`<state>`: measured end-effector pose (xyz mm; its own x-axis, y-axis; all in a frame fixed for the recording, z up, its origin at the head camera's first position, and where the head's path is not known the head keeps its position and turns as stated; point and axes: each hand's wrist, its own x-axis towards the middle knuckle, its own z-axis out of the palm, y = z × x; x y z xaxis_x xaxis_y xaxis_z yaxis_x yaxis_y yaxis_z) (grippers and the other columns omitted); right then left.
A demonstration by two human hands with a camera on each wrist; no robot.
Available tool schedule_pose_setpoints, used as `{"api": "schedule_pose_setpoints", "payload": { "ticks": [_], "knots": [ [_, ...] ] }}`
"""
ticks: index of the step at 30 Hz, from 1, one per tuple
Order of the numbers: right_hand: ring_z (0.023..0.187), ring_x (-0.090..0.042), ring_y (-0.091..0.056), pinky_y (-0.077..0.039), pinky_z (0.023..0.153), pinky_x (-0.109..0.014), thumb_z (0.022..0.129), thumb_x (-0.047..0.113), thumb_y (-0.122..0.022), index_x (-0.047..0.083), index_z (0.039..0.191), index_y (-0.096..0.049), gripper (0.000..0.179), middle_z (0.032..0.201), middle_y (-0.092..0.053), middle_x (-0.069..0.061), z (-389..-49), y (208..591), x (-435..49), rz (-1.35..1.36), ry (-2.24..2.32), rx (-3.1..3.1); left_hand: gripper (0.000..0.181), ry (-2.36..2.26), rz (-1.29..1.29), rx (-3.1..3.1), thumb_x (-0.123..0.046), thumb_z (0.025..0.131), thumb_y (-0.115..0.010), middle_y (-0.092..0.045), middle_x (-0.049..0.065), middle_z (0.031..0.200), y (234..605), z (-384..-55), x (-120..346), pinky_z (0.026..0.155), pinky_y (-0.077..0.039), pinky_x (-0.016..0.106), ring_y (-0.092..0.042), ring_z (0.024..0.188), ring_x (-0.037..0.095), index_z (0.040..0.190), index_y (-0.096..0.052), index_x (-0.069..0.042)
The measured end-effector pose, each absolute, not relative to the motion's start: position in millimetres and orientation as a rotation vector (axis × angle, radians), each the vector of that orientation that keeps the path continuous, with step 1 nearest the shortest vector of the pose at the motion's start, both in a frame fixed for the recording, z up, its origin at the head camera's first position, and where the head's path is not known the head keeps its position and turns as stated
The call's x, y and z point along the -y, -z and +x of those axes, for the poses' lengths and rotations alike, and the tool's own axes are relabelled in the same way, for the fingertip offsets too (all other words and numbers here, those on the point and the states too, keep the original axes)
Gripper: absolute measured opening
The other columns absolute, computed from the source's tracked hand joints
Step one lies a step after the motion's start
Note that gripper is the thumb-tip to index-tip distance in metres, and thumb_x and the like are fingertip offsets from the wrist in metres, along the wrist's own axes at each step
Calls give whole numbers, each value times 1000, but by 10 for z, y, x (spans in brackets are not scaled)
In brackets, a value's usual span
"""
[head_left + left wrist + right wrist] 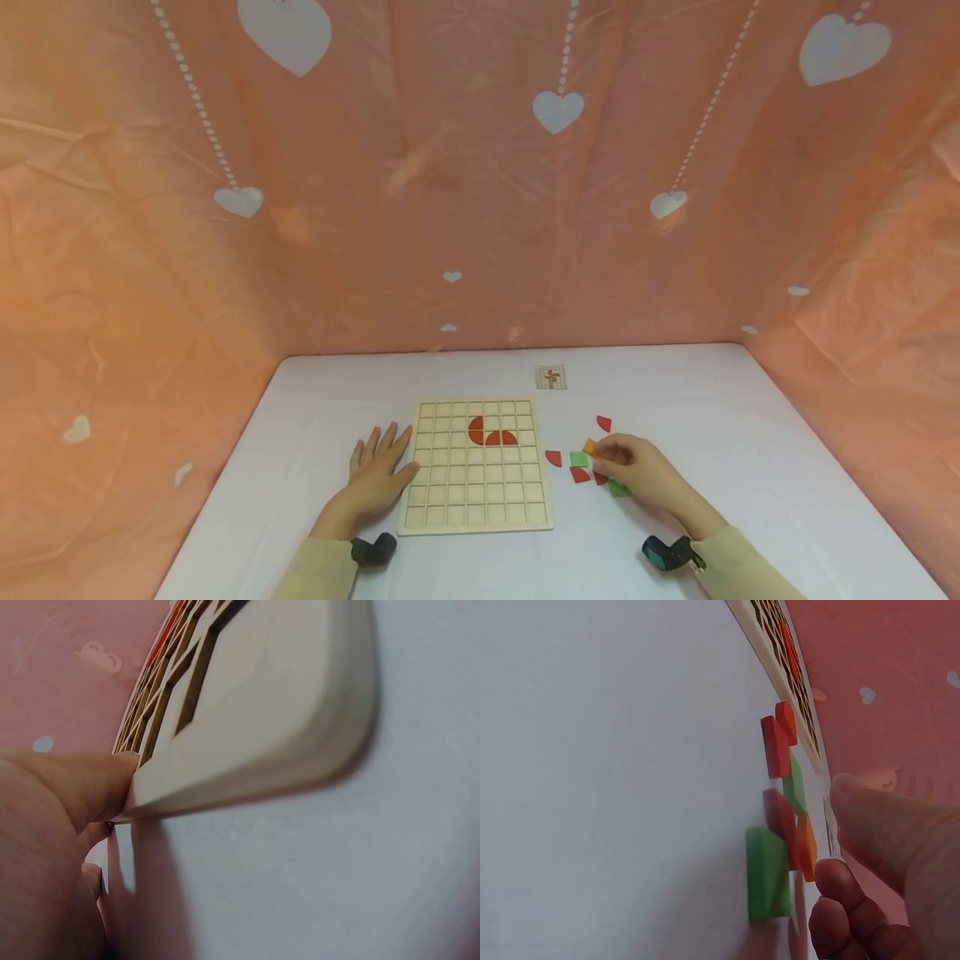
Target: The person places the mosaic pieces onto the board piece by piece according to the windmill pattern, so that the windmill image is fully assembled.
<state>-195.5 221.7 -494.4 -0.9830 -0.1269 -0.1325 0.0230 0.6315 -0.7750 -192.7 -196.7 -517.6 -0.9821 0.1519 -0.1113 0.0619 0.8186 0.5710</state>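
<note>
My left hand (377,477) lies flat on the table with fingers spread. Its thumb touches the left edge of a wooden grid board (476,493); in the left wrist view the thumb (97,780) meets the board's rim. Several red quarter-circle pieces (510,437) sit in the upper cells. My right hand (647,473) hovers over loose pieces right of the board, fingers bent, and a gap shows between thumb and fingertips with nothing visible held. Below it are a dark green piece (768,874), an orange piece (590,447), a light green square (579,459) and red quarter-circles (553,458).
A small pattern card (551,377) with a pinwheel figure lies behind the board on the white table (360,379). One red piece (603,423) lies farther back than the others. Orange curtains with white hearts (558,112) enclose the table at the back and sides.
</note>
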Motion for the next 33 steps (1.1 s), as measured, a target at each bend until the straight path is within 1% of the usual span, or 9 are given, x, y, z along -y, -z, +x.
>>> {"api": "schedule_pose_setpoints", "payload": {
  "ticks": [5,13,23,33],
  "knots": [
    [82,-16,-53,-48,71,-28,84,28,-76,16,105,-70,25,89,-64,4,-1929,4977,-2243,-97,1235,-2691,65,-895,173,-2844,-32,99,-52,-8,19,160,5168,-1921,1966,111,15,56,7,145,41,153,-26,-9],
    [82,-17,-52,-46,71,-29,83,31,-77,16,102,-70,26,88,-62,3,-1902,4990,-2255,-81,1209,-2698,64,-913,179,-2835,-32,100,-51,-8,19,160,5160,-1910,1970,110,15,56,7,145,40,154,-25,-9],
    [82,-18,-47,-39,69,-32,79,27,-81,17,96,-69,23,88,-59,1,-1899,5014,-2245,-64,1181,-2711,64,-895,176,-2836,-33,100,-51,-7,17,160,5167,-1927,1977,111,15,55,8,145,40,154,-25,-10],
    [81,-18,-47,-39,69,-32,81,24,-80,18,91,-68,17,86,-56,1,-1889,5002,-2222,-99,1148,-2722,64,-897,176,-2835,-33,100,-51,-7,17,160,5164,-1916,1977,111,15,55,8,145,39,154,-25,-10]
  ]
}}
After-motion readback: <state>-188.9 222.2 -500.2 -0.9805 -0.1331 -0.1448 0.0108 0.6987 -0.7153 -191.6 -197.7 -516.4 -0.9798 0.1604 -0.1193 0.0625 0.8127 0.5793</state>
